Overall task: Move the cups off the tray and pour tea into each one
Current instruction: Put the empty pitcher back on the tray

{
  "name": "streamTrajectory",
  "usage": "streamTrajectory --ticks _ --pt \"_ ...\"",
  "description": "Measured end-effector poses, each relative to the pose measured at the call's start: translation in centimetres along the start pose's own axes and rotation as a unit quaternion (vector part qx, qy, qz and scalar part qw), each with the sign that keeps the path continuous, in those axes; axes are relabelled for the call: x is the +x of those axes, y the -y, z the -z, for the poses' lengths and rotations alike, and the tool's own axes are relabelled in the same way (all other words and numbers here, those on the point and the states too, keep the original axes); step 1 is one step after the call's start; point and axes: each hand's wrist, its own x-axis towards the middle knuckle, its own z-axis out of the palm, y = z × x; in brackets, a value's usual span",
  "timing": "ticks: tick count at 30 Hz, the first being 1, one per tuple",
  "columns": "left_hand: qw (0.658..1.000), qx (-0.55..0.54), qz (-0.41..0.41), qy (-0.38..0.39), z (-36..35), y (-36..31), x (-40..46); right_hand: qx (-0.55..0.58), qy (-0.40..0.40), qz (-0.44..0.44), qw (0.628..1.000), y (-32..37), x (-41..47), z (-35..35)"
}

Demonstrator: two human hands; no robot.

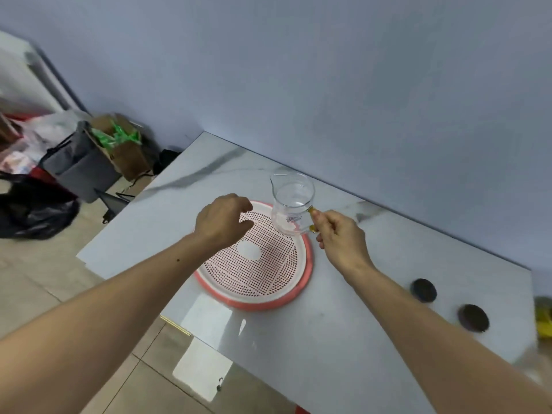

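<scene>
A round perforated tray with a coral rim lies on the grey table. My right hand grips the handle of a clear glass pitcher, which is upright over the tray's far right edge and looks nearly empty. My left hand hovers over the tray's far left part, fingers curled and apart, holding nothing. Two small dark cups stand on the table to the right of the tray, seen from above. No cups are on the tray.
The marble-look table meets a blue-grey wall behind. A yellow object shows at the right edge. On the floor to the left are a grey bag, a cardboard box and a black plastic bag.
</scene>
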Motion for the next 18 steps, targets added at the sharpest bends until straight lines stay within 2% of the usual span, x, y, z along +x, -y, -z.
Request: streamTrajectory --ticks 10,18 --pt "0.989 0.127 -0.031 0.072 -3.5 5.2 5.8 -0.028 0.018 -0.034 0.999 -2.7 3.4 -7.9" --pt "0.962 0.197 -0.128 0.138 -7.3 10.8 9.4 -0.026 -0.021 -0.142 0.989 -6.2 3.3 -15.4"
